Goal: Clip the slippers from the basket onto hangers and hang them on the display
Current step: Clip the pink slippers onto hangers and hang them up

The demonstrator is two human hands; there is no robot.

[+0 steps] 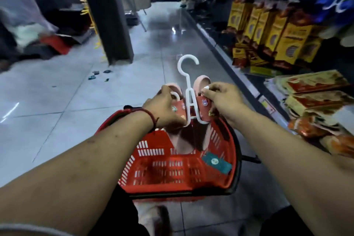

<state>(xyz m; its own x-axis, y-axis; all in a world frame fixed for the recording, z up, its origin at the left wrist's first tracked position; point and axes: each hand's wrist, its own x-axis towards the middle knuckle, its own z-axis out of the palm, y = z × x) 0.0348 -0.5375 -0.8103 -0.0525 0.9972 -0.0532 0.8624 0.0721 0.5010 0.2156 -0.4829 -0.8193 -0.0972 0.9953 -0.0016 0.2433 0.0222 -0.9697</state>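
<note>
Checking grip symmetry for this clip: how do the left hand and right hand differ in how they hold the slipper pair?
The left hand wraps over its pink slipper; the right hand pinches a clip end of the white hanger with its fingertips. The left wrist wears a red cord, the right is bare. Both are above the red basket.

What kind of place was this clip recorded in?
Most likely a retail shop aisle: a red shopping basket on a tiled floor, shelves of boxed goods on the right, and pink slippers being fitted to a white display hanger.
</note>
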